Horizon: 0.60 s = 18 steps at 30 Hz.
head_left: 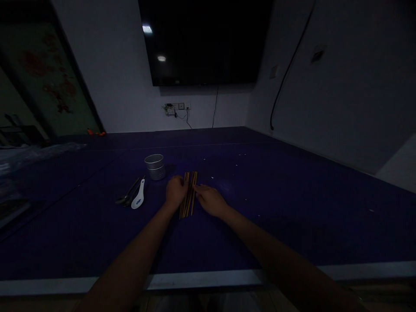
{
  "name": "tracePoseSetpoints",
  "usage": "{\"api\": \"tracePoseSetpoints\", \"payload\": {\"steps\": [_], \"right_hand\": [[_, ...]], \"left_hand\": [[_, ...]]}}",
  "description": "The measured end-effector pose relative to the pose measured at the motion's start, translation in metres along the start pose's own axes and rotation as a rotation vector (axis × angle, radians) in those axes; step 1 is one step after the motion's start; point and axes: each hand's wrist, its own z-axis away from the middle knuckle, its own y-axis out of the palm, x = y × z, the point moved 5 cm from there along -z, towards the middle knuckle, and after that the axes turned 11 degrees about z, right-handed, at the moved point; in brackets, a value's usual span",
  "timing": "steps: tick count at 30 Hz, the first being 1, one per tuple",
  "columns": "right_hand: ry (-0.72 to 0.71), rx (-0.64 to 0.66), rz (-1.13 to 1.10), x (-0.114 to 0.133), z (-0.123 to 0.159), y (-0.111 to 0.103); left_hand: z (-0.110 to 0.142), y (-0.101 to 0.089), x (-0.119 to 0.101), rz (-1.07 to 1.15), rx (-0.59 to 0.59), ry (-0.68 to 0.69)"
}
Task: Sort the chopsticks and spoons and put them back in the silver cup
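Observation:
Several wooden chopsticks (190, 180) lie side by side on the dark blue table (276, 203), pointing away from me. My left hand (175, 190) rests curled against their left side, its fingers closed over the sticks. My right hand (210, 199) lies on the table at their right side, fingertips touching the sticks, fingers stretched and together. The lower ends of the sticks show between my two wrists.
A small metal cup (155, 166) stands behind and left of my hands. Left of it lie a white ceramic spoon (138, 196) and metal spoons (126, 196). The table's white front edge (208, 279) runs below my forearms. A dark screen (204, 41) hangs on the far wall.

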Motion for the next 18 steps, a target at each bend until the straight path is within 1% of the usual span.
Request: {"api": "tracePoseSetpoints", "payload": {"steps": [2, 4, 6, 11, 18], "right_hand": [[-0.010, 0.006, -0.001, 0.001, 0.000, 0.002], [-0.013, 0.016, -0.001, 0.001, 0.000, 0.004], [-0.018, 0.018, -0.009, 0.000, 0.000, 0.006], [-0.026, 0.015, -0.035, -0.001, 0.000, 0.007], [-0.019, 0.029, -0.039, -0.001, 0.002, 0.005]], "left_hand": [[0.000, -0.001, 0.004, -0.017, 0.069, -0.054], [0.002, 0.002, 0.005, -0.055, 0.150, -0.076], [0.003, 0.005, 0.005, -0.088, 0.198, -0.087], [0.004, 0.010, 0.004, -0.111, 0.234, -0.086], [0.004, 0.011, 0.004, -0.112, 0.250, -0.064]]}}
